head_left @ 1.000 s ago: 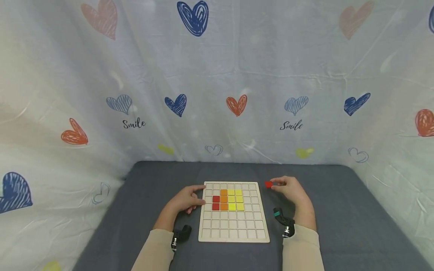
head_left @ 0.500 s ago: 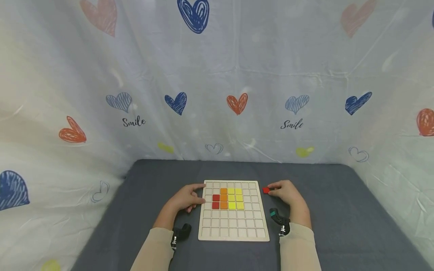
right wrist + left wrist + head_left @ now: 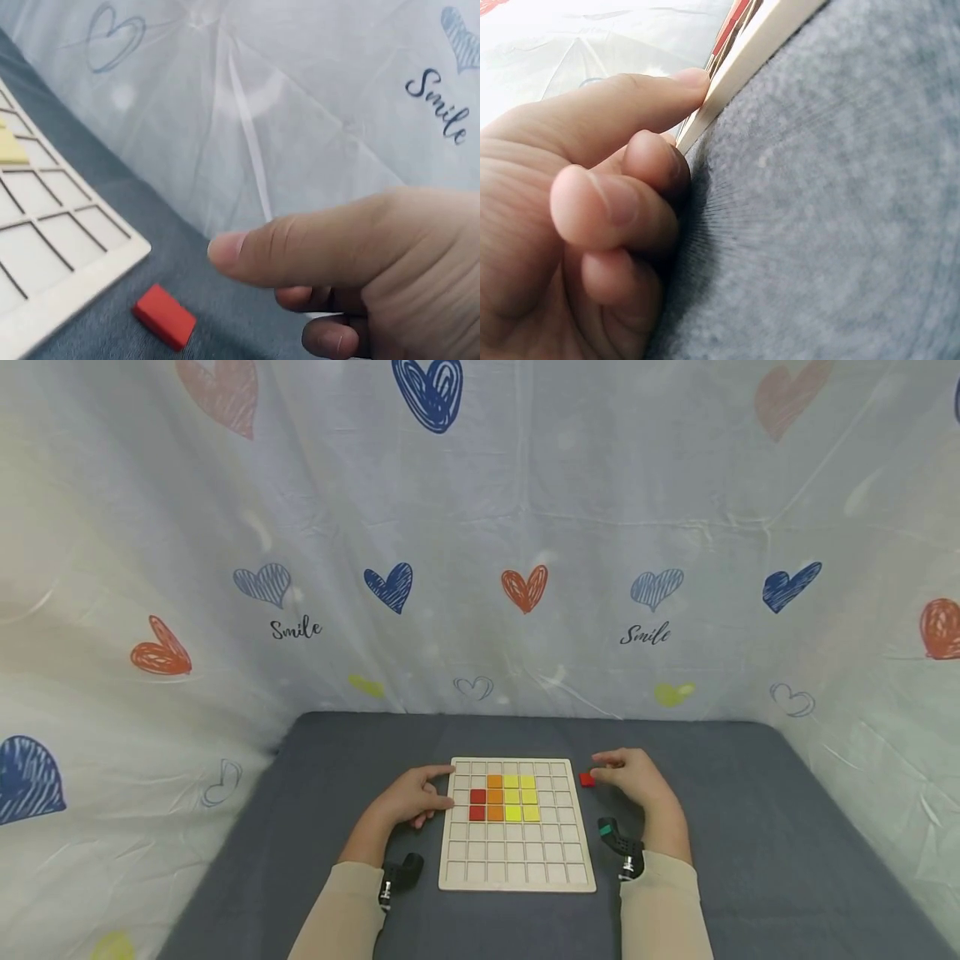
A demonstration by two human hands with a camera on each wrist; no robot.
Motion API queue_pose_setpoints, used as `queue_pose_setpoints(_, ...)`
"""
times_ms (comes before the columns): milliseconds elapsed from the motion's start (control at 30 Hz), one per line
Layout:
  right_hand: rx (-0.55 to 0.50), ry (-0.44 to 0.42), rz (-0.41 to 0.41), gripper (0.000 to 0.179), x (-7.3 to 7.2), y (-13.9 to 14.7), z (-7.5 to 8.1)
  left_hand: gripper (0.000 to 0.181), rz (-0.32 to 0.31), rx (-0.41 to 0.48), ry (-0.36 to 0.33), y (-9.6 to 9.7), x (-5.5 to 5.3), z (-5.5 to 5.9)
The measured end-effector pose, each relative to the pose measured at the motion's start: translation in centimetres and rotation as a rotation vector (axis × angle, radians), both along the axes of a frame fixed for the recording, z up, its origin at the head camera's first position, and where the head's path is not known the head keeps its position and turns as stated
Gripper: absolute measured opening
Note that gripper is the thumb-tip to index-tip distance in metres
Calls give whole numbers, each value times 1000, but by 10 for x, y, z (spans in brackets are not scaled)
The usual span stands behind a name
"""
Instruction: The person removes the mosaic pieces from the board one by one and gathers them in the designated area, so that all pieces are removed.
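Note:
A pale wooden grid board (image 3: 517,876) lies on the table, with two red tiles (image 3: 477,797), a column of orange tiles (image 3: 495,797) and several yellow tiles (image 3: 521,797) in its squares. My left hand (image 3: 406,797) touches the board's left edge with the tips of thumb and index finger; its other fingers are bent under. Off the board's far right corner, a single red tile (image 3: 165,316) lies on the cloth. Just right of it hovers my right hand (image 3: 634,774), its thumb apart from the tile and nothing between the fingers.
Dark grey cloth (image 3: 750,843) covers the table, which ends at a white curtain (image 3: 585,477) printed with hearts and "Smile". Black wrist-worn cameras sit below the left hand (image 3: 406,873) and the right hand (image 3: 619,839), close to the board's sides.
My right hand has moved toward me and to the left with the red tile, set it down beside the board and let go. The left hand has stayed at the board's edge.

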State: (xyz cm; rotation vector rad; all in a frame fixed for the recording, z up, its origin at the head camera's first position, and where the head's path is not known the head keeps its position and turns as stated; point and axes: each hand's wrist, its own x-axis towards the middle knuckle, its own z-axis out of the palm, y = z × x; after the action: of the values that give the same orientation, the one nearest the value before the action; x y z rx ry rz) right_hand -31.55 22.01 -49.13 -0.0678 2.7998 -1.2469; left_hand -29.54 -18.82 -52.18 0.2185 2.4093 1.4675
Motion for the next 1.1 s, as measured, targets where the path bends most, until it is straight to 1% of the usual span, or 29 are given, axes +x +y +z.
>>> queue_pose_setpoints(200, -19, 98, 33, 40, 0, -10, 16, 70, 6, 3, -5, 1, 1, 2)
queue_pose_setpoints(433, -82, 201, 133, 39, 6, -27, 32, 70, 6, -3, -4, 1, 1, 1)
queue_pose_setpoints(667, -167, 206, 204, 39, 9, -47, 41, 69, -1, 2, 6, 0, 0, 0)
queue_pose_setpoints(767, -159, 214, 238, 39, 8, -56, 43, 70, 1, 1, 3, 0, 0, 0)
queue_pose_setpoints(933, -131, 230, 300, 38, 6, -74, 39, 70, 8, -7, -5, 0, -1, 0)
queue_pose_setpoints(1100, -115, 217, 326, 36, 9, -93, 37, 70, 7, -6, -4, 0, -1, -2)
